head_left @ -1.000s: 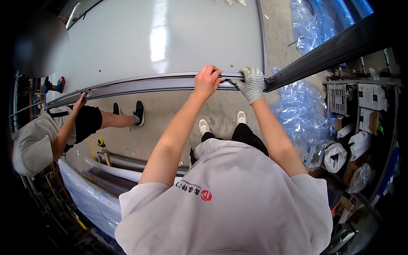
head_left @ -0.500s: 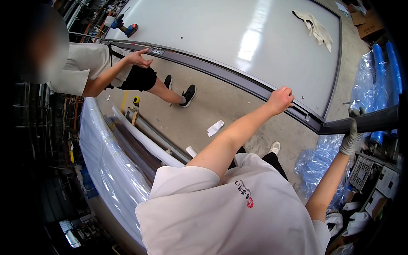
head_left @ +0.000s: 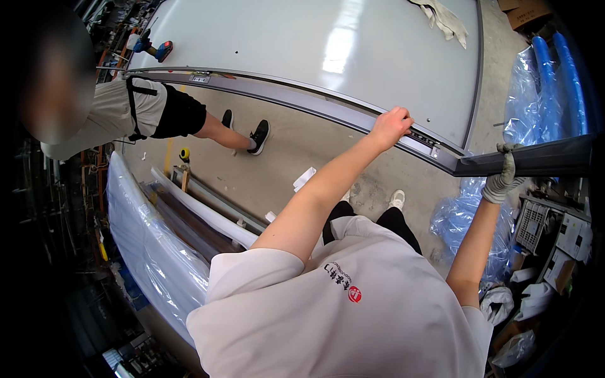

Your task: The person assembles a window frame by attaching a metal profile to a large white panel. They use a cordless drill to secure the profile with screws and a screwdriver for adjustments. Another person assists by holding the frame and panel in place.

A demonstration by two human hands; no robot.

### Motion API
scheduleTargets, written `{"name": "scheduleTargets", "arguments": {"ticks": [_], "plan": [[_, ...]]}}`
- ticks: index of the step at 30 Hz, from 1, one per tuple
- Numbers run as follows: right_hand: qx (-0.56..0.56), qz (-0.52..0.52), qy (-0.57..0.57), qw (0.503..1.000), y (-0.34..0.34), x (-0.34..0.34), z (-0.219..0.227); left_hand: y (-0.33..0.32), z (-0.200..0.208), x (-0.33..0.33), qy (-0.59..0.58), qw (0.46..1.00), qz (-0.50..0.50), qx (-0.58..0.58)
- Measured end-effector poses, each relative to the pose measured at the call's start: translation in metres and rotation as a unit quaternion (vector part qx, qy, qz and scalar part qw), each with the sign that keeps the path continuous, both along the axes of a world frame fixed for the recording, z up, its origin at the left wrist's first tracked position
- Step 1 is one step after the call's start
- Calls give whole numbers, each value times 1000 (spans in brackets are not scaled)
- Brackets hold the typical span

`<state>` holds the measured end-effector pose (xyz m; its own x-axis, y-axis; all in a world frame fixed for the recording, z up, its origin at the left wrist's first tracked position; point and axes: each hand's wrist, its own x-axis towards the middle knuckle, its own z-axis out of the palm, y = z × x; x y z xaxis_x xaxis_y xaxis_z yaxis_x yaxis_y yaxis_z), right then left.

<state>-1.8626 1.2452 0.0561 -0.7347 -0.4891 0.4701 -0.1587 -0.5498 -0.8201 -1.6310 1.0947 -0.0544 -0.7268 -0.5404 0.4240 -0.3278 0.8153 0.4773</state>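
Head view: my left hand grips the grey frame rail to steady it; gloved right hand clamps dark profile, keeping it level w/ corner.

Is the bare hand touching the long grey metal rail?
Touching. The head view shows the left hand closed over the long grey metal rail along the big grey panel's edge.

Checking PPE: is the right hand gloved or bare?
Gloved: the right hand wears a grey knit glove gripping the dark metal rail.
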Motion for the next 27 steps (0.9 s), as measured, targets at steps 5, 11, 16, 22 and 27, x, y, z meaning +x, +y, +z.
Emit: {"name": "scheduleTargets", "arguments": {"ticks": [5,11,16,22,27], "plan": [[-5,-16,17,1000,-1,4,1,2,4,-1,-7,1000,-2,5],[15,-43,-12,999,3,3,-1,0,-1,-1,-1,1000,-16,-6],[-3,21,9,1000,5,-11,-21,-2,-1,4,-12,1000,-7,-18],[-1,15,43,999,4,-15,-23,-1,-4,2,6,1000,-1,-16],[11,-3,37,999,9,-14,-23,0,-3,0,11,1000,2,-16]]}}
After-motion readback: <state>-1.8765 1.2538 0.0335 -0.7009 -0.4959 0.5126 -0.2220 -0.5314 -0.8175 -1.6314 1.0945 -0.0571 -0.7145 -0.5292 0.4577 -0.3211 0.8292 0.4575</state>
